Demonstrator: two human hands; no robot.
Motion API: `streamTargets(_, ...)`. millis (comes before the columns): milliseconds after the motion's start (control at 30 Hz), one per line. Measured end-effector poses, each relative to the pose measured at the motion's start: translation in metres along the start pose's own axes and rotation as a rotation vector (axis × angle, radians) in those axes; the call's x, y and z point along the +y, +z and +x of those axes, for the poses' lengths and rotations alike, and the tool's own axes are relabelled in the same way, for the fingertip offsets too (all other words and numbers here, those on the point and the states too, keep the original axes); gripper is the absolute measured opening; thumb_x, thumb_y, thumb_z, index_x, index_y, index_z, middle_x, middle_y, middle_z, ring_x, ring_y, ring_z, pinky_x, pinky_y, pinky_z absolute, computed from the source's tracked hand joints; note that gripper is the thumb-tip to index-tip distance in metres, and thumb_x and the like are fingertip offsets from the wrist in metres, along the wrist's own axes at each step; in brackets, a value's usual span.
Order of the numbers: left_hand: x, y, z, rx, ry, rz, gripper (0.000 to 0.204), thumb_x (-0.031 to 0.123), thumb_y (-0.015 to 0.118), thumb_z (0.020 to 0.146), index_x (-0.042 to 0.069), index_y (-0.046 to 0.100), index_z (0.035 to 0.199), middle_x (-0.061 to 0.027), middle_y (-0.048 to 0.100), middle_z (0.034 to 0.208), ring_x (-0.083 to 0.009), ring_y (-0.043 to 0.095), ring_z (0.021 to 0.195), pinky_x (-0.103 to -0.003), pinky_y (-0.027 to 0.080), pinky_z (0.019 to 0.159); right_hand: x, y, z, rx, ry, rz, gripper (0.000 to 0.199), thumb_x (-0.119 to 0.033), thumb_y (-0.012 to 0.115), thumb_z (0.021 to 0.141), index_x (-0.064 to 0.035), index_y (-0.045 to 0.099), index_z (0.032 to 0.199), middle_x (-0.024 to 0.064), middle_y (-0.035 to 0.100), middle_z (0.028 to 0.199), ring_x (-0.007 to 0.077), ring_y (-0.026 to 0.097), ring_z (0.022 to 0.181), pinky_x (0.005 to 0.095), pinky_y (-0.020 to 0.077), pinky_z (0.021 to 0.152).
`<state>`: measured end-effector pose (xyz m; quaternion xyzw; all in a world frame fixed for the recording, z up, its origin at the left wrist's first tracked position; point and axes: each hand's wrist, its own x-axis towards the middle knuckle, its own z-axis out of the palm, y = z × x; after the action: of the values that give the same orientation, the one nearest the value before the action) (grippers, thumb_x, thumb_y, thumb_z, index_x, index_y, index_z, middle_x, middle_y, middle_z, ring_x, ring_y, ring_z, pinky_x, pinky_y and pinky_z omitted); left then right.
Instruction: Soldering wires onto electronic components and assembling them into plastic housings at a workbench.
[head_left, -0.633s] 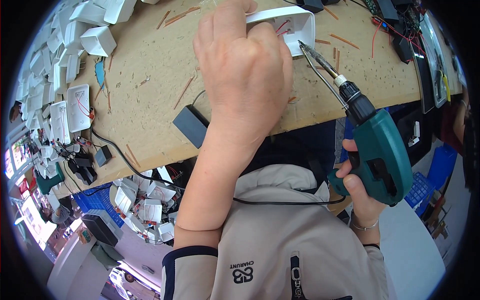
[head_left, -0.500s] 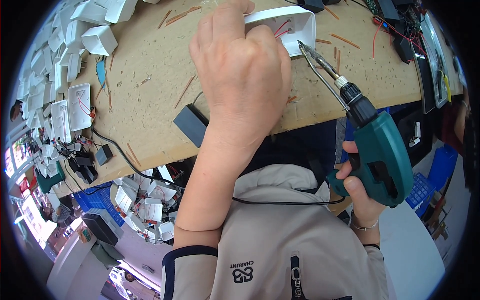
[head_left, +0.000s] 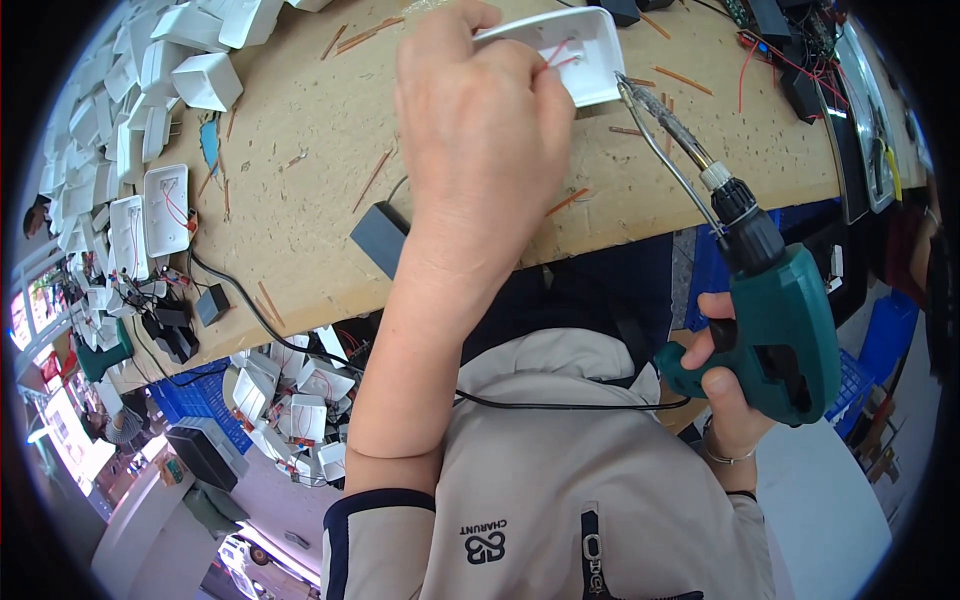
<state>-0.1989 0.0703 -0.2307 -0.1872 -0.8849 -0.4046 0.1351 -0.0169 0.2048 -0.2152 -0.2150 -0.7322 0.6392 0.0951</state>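
Observation:
My left hand (head_left: 485,150) is closed on a white plastic housing (head_left: 602,40) at the top middle. Inside the housing run thin red wires (head_left: 565,56), joined to small metal spots; my fingers cover its left part. On the right, my right hand (head_left: 733,405) grips the handle of a green soldering gun (head_left: 795,335), a finger at its black trigger. The gun's dark hot tip (head_left: 655,108), with a thin metal feed tube beside it, ends at the housing's right rim. Whether the tip touches the rim I cannot tell.
White housings (head_left: 150,75) pile up at the far left, and two open wired ones (head_left: 166,210) lie nearer. A black box (head_left: 380,238) sits beside my left wrist. Brown sticks (head_left: 684,80) are scattered about. Circuit parts (head_left: 795,80) lie at right. A black cord (head_left: 245,295) crosses the table edge.
The soldering gun has drawn back right and downward, its tip moving from inside the housing to the right rim. My left hand and the housing have shifted slightly left and tilted.

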Motion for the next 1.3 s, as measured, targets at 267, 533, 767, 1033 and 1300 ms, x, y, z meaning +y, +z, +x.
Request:
streamTargets(267,-0.019,0.001,-0.012,-0.134,0.299,0.142,0.024,0.008,0.068,0.059,-0.004,0.059,0.078,-0.0211,0.048,0.104,-0.0359,0.046,0.095,-0.039,0.038,0.083,0.006,-0.007,-0.003,-0.026,-0.151,0.082,0.06,-0.024,0.067,0.072,0.0056,0.039,0.116,0.0185,0.054,0.101,0.0133,0.053,0.064,0.0224,0.0438,0.052)
streamTargets(533,-0.053,-0.105,-0.01,0.276,-0.254,-0.965,0.019,0.011,0.059,0.079,0.001,0.055,0.094,-0.0109,0.049,0.104,-0.021,0.051,0.093,-0.035,0.045,0.079,0.005,-0.007,0.001,-0.045,-0.341,0.181,0.049,-0.012,0.056,0.077,0.0078,0.036,0.117,0.0208,0.052,0.104,0.0134,0.051,0.064,0.0225,0.0438,0.054)
streamTargets(767,-0.091,-0.244,-0.029,0.777,-0.026,-0.796,0.032,0.019,0.05,0.086,-0.002,0.046,0.11,-0.0107,0.054,0.102,-0.0198,0.052,0.097,-0.032,0.047,0.074,0.006,-0.005,0.005,-0.085,-0.385,0.16,0.051,-0.011,0.056,0.078,0.0077,0.034,0.12,0.0216,0.051,0.105,0.0128,0.05,0.065,0.0225,0.0435,0.055)
streamTargets(1033,-0.192,-0.314,-0.023,0.595,-0.381,0.608,0.058,0.04,0.067,0.069,-0.005,0.05,0.102,-0.0181,0.054,0.099,-0.028,0.052,0.093,-0.033,0.04,0.081,0.006,-0.004,0.005,-0.106,-0.36,0.144,0.052,-0.011,0.057,0.078,0.007,0.033,0.12,0.0218,0.051,0.105,0.0125,0.05,0.065,0.0224,0.0439,0.055)
streamTargets(1300,-0.184,-0.285,0.006,0.628,-0.226,1.148,0.052,0.041,0.066,0.068,0.001,0.055,0.1,-0.0143,0.057,0.098,-0.0304,0.053,0.089,-0.037,0.041,0.076,0.005,-0.003,0.009,-0.098,-0.377,0.13,0.053,-0.011,0.057,0.077,0.0045,0.032,0.121,0.0228,0.051,0.104,0.0133,0.052,0.064,0.0224,0.0454,0.054)
